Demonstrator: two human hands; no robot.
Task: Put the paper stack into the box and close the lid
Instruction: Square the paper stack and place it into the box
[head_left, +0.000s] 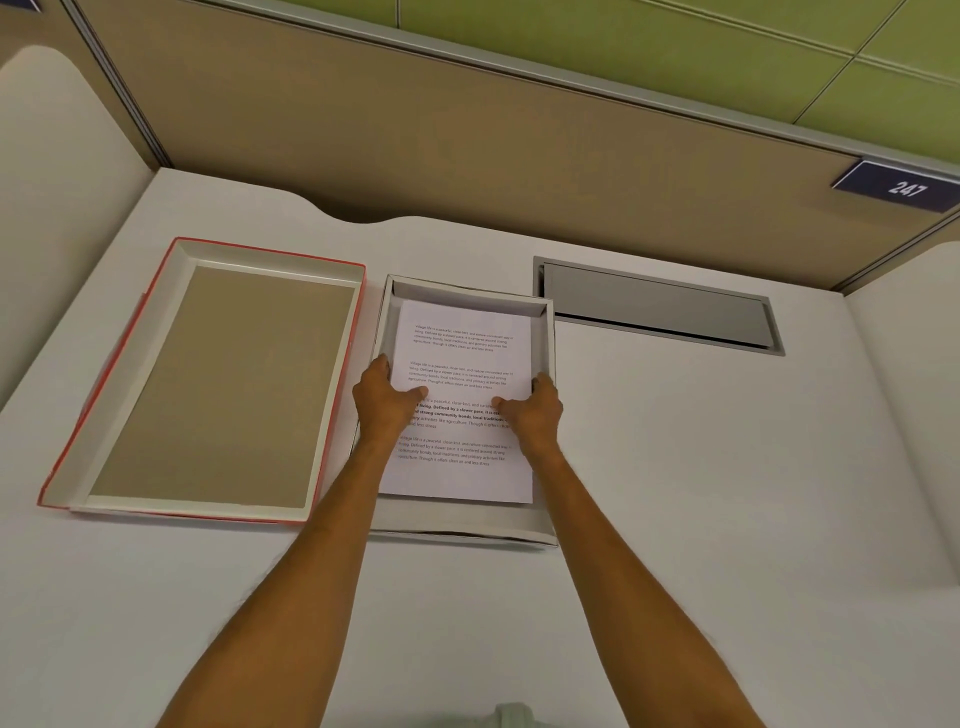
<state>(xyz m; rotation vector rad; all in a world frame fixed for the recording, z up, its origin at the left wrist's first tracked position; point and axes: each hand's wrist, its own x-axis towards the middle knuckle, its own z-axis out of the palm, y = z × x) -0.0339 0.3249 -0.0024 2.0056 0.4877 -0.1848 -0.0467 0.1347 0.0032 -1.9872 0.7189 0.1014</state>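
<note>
White printed paper stack (462, 400): inside shallow grey-white cardboard box (546, 332), surface centre. Left hand (385, 397), right hand (535, 413): fingers gripping stack's side edges. Advice: lower level, release. Red-edged lid (208, 384): 9 o'clock, inverted.

matt white paper stack (462, 364); white cardboard box (548, 332); lid (218, 384) brown raw-card inside; smooth matt desk (675, 467).

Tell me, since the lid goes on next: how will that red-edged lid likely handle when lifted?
The lid looks like board with folded-up walls, so it is probably fairly stiff and light for its size. It is wide and shallow, so lifted by one edge it may sag or twist a little; two hands seem safer. It lies inside-up beside the box, so it needs flipping.
</note>
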